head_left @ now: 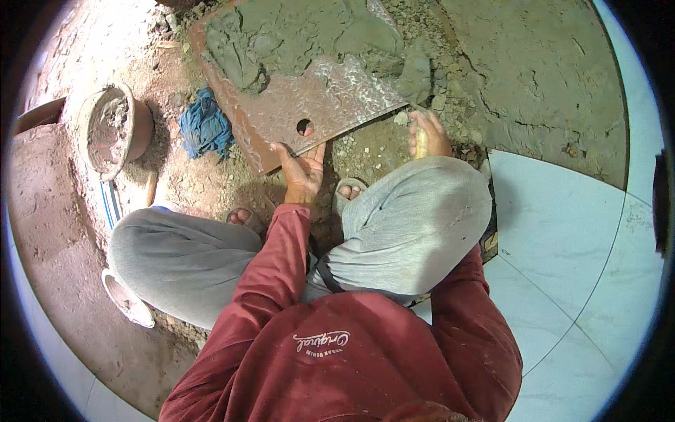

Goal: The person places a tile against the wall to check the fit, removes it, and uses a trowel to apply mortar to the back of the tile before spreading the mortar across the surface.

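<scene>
My left hand (303, 176) grips the near edge of a brown tile (281, 112), thumb on top and fingers underneath. A fingertip shows through the round hole near that edge. Wet grey mortar (295, 35) covers the far part of the tile, while the near part has only a thin smear. In my right hand (430, 135) is a trowel, its pale yellow handle (421, 143) wrapped by the fingers. The trowel's mortar-coated blade (415, 76) rests at or just over the tile's right edge; whether it touches cannot be made out.
A mortar-stained bucket (144, 130) and a crumpled blue cloth (205, 124) lie to the left. A white container (128, 299) sits beside my left knee. Spread mortar (548, 77) covers the far right, bordering laid pale tiles (555, 211). Loose rubble (358, 151) lies before my feet.
</scene>
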The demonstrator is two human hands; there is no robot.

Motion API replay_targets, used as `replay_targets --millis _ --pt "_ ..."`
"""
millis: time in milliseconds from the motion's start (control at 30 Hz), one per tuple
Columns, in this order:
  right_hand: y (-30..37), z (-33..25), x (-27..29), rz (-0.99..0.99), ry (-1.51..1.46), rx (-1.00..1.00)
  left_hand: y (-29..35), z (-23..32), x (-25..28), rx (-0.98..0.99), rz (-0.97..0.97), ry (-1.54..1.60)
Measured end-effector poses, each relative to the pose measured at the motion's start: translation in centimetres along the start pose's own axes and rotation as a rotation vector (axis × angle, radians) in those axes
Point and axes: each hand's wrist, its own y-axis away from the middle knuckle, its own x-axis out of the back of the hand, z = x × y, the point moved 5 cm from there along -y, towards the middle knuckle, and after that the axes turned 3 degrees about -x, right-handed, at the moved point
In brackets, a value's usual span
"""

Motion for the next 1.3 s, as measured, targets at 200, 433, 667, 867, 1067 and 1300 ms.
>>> replay_targets --millis 200,433,667,867,1067,1300 --pt "-1.5 2.6 1.0 -0.017 0.217 -0.031 1.7 0.7 -2.2 -0.065 0.015 -0.049" --pt "4.0 8.3 10.9 0.112 0.473 -0.083 2.7 1.5 -3.1 -0.039 -0.031 -0.095" --pt "9.1 7.0 10.9 0.203 0.595 0.232 5.0 3.2 -5.4 -0.116 -0.171 -0.192" --pt "3.2 2.2 0.8 0.500 1.073 0.998 6.1 3.5 -6.0 -0.112 -0.294 -0.172" --pt "-1.5 8.4 -1.7 0.633 1.311 0.807 6.9 3.7 -7.1 -0.142 -0.292 -0.151" --pt "5.8 14.2 5.8 0.438 1.317 0.618 5.2 3.2 -5.2 -0.149 -0.289 -0.213"
